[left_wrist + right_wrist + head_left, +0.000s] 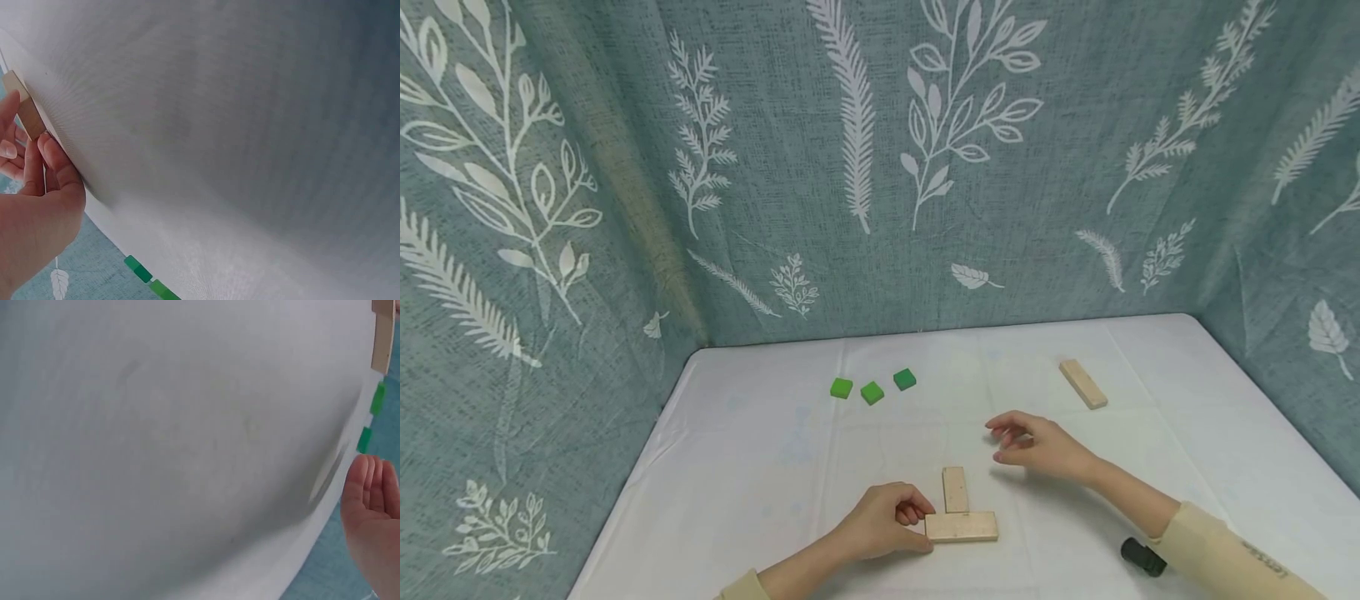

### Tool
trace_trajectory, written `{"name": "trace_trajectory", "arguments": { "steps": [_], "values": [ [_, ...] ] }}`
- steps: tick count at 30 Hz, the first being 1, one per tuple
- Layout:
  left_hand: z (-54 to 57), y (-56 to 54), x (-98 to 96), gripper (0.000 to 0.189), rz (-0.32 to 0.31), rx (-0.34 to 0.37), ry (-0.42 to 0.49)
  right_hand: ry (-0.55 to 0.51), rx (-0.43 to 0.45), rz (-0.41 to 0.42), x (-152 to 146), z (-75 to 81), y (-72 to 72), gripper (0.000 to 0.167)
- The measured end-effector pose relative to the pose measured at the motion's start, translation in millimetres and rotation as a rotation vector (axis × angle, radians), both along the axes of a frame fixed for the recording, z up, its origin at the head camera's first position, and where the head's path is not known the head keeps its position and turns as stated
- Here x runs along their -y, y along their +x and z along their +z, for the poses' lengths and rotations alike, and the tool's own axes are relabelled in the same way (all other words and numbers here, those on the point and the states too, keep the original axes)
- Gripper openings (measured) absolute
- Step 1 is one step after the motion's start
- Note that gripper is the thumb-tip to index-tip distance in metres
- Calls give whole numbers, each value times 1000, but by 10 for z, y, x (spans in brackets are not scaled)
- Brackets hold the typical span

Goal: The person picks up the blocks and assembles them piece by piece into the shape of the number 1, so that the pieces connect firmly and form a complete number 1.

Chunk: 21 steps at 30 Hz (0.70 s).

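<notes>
In the head view my left hand (883, 523) is at the left end of a pale wooden block (961, 527) that lies crosswise. Thumb and fingers pinch that end, the thumb at its front corner. A second wooden block (955, 489) points away behind it, its near end against the long side, making a T shape. The left wrist view shows fingertips of the left hand (53, 181) right at the end of a block (25, 107). My right hand (1037, 447) hovers over the cloth to the right of the blocks, fingers loosely bent and holding nothing.
Three small green tiles (872, 393) lie toward the back of the white table (737, 433). Another wooden block (1083, 384) rests at the back right. A small black object (1143, 557) is beside the right sleeve. A patterned teal curtain (760, 167) surrounds the table's back and sides.
</notes>
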State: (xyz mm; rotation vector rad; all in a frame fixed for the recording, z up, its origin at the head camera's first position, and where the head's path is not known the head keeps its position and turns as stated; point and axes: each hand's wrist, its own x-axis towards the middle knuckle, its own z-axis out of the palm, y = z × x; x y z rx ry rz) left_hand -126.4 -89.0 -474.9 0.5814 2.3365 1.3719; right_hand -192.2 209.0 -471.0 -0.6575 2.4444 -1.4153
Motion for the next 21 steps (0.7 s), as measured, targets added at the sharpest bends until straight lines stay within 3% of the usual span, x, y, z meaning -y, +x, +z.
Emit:
{"name": "trace_trajectory", "arguments": {
  "steps": [9, 21],
  "values": [
    [-33, -3, 9, 30, -2, -2, 12, -10, -29, -54, -154, -41, -120, 45],
    [-35, 1, 10, 29, -3, -9, 7, -27, -7, -166, -313, 43, -252, 48]
  ]
}}
